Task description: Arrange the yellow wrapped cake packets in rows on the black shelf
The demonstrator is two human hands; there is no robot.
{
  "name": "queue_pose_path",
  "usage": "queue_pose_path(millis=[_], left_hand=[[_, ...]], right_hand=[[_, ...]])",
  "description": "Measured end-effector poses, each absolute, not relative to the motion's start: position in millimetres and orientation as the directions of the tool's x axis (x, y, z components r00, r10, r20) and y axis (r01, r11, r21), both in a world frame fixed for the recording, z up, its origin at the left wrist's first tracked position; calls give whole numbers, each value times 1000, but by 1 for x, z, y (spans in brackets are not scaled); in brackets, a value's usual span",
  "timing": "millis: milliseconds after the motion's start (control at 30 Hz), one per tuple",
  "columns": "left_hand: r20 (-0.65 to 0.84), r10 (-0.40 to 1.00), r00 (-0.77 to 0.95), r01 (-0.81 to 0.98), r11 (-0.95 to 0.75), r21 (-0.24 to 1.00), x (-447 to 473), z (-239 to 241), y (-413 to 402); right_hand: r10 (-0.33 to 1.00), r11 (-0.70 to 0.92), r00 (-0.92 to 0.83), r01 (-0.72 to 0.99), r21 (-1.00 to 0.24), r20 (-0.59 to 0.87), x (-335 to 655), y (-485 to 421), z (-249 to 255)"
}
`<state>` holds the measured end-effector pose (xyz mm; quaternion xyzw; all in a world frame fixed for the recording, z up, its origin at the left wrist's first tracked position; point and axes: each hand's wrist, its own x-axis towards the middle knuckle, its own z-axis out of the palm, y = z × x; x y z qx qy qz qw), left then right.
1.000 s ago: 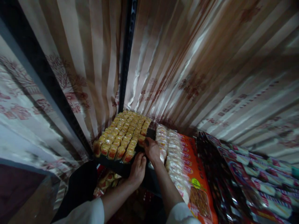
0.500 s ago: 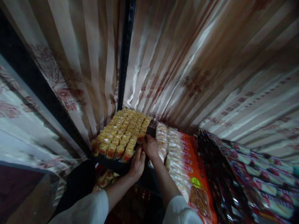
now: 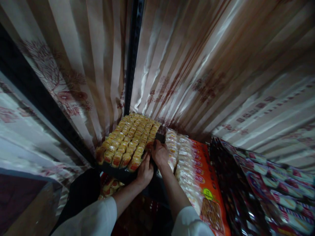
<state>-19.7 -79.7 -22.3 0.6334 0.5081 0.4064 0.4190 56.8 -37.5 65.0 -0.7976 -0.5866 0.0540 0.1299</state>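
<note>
Rows of small yellow snacks in clear wrappers (image 3: 128, 137) fill most of a black tray (image 3: 115, 171). At the right edge of these rows, my right hand (image 3: 159, 153) has its fingers closed on one wrapped snack (image 3: 149, 145). My left hand (image 3: 145, 172) is just below, fingers stretched out toward the same spot, fingertips close to the right hand's. Its palm side is hidden, and dim light blurs the fingertips. A dark bare strip of the tray shows beyond my right hand.
Right of the tray lie white wrapped packs (image 3: 185, 162), an orange snack bag (image 3: 204, 170), dark glossy packs (image 3: 233, 183) and white-and-red packs (image 3: 283, 193). A pleated printed curtain (image 3: 177, 65) and a black metal post (image 3: 134, 55) stand behind. More yellow packs (image 3: 112, 187) lie below the tray.
Both hands have shifted very slightly at the right edge of the rows, the right hand a little to the right. The view has moved a little; the packs stay in place.
</note>
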Motion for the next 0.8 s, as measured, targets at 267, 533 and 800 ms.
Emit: queue_pose_path(millis=[267, 533, 800], left_hand=[[247, 946, 210, 388, -313, 867, -22, -27, -80], [264, 916, 301, 492, -386, 780, -26, -11, -79], [271, 913, 304, 504, -395, 768, -24, -9, -81]], right_hand=[[960, -216, 269, 892, -396, 82, 59, -30, 52], [974, -185, 216, 936, -300, 73, 60, -28, 54], [974, -160, 214, 882, -444, 74, 58, -21, 49]])
